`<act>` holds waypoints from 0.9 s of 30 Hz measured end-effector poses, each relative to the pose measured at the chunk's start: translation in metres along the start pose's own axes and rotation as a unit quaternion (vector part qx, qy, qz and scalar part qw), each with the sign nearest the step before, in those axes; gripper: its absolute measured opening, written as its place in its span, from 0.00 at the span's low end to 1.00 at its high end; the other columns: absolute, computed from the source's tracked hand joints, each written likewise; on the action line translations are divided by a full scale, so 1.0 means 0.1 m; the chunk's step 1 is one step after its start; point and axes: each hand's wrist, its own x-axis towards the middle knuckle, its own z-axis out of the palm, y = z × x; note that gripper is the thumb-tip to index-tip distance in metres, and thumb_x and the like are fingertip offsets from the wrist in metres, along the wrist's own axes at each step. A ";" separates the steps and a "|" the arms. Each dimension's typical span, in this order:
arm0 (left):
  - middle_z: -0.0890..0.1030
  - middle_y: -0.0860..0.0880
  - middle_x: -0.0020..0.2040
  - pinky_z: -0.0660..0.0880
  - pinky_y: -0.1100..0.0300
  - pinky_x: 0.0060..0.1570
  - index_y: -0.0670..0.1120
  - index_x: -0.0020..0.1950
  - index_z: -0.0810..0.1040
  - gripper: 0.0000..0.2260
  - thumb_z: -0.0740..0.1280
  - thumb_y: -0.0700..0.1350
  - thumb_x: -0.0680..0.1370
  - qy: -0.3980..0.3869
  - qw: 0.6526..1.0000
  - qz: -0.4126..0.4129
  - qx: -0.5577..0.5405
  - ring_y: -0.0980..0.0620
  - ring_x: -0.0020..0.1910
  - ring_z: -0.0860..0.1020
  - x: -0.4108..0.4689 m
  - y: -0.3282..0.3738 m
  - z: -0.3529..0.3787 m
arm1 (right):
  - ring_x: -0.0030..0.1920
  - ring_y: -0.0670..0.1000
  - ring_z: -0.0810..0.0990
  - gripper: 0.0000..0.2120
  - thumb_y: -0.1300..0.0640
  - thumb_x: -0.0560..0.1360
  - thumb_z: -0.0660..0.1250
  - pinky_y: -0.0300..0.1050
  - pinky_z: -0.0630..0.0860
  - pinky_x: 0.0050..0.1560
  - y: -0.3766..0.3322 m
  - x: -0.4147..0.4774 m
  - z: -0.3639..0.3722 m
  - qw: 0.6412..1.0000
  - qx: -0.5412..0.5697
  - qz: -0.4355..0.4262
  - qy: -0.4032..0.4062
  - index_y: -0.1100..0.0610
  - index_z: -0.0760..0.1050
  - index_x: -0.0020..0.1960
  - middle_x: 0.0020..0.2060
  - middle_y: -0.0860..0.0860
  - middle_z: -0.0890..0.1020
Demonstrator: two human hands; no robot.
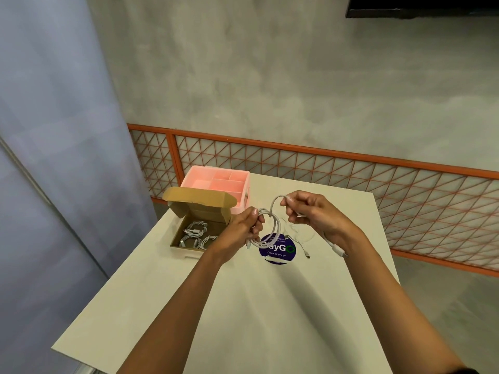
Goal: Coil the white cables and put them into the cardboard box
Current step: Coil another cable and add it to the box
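A person's left hand (249,222) pinches a half-wound white cable (274,225) above the worktop (256,306), its grip pressed together on the gathered loops. The right hand (310,214) pinches the next arc of cord between thumb and fingertips. The free tail (336,248) dangles below the right wrist. Coiling looks partway done. The next move likely calls for laying that arc onto the bundle, then carrying it left to the open cardboard box (201,202), where coiled cables (195,232) already lie. A pink organiser (216,182) stands behind the box. A thinner cord (307,255) beside the purple sticker (278,251) is hard to trace, and the bundle's turns cannot be counted.
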 end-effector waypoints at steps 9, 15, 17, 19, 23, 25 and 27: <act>0.68 0.51 0.35 0.67 0.62 0.43 0.45 0.44 0.71 0.13 0.52 0.47 0.84 0.028 0.999 -0.033 0.023 0.57 0.34 0.66 0.00 0.04 -0.09 | 0.40 0.44 0.82 0.09 0.59 0.80 0.61 0.37 0.72 0.42 -0.08 -0.08 -0.06 0.978 -0.195 0.046 -0.059 0.55 0.80 0.54 0.40 0.52 0.85; 0.61 0.52 0.30 0.60 0.63 0.31 0.46 0.37 0.67 0.15 0.55 0.47 0.83 0.111 0.994 -0.022 -0.002 0.56 0.29 0.60 0.06 0.08 0.12 | 0.35 0.47 0.79 0.16 0.62 0.81 0.56 0.34 0.72 0.36 -0.10 -0.08 0.12 0.936 -0.309 0.105 -0.131 0.54 0.73 0.66 0.35 0.51 0.80; 0.61 0.54 0.27 0.59 0.64 0.29 0.48 0.33 0.65 0.17 0.57 0.49 0.82 0.119 0.993 -0.016 0.001 0.57 0.26 0.59 0.08 0.09 0.17 | 0.34 0.48 0.76 0.20 0.62 0.80 0.55 0.36 0.71 0.37 -0.08 -0.05 0.22 0.916 -0.358 0.114 -0.140 0.52 0.67 0.71 0.34 0.48 0.77; 0.62 0.56 0.25 0.58 0.63 0.27 0.50 0.31 0.65 0.19 0.58 0.50 0.82 0.131 0.991 -0.007 0.020 0.58 0.24 0.60 0.09 0.09 0.19 | 0.47 0.51 0.77 0.24 0.63 0.79 0.55 0.39 0.73 0.42 -0.05 -0.03 0.28 0.892 -0.414 0.110 -0.142 0.50 0.63 0.73 0.45 0.47 0.80; 0.65 0.57 0.25 0.59 0.62 0.29 0.48 0.32 0.66 0.18 0.56 0.48 0.83 0.150 0.985 0.033 0.081 0.61 0.23 0.63 0.06 0.10 0.18 | 0.58 0.55 0.75 0.26 0.66 0.78 0.54 0.47 0.77 0.52 -0.07 -0.05 0.21 0.899 -0.411 0.074 -0.133 0.45 0.68 0.70 0.62 0.54 0.76; 0.67 0.57 0.25 0.61 0.65 0.29 0.48 0.35 0.70 0.17 0.55 0.48 0.83 0.159 0.979 0.051 0.118 0.61 0.24 0.65 0.04 0.09 0.17 | 0.45 0.53 0.74 0.22 0.65 0.80 0.53 0.39 0.74 0.41 -0.12 -0.08 0.16 0.931 -0.339 0.049 -0.128 0.45 0.72 0.66 0.46 0.57 0.77; 0.64 0.54 0.26 0.60 0.66 0.28 0.51 0.39 0.75 0.16 0.54 0.50 0.83 0.155 0.973 0.062 0.157 0.60 0.25 0.63 0.02 0.05 0.15 | 0.37 0.48 0.67 0.18 0.62 0.82 0.54 0.35 0.66 0.34 -0.15 -0.09 0.11 0.961 -0.249 0.019 -0.119 0.48 0.76 0.62 0.35 0.54 0.71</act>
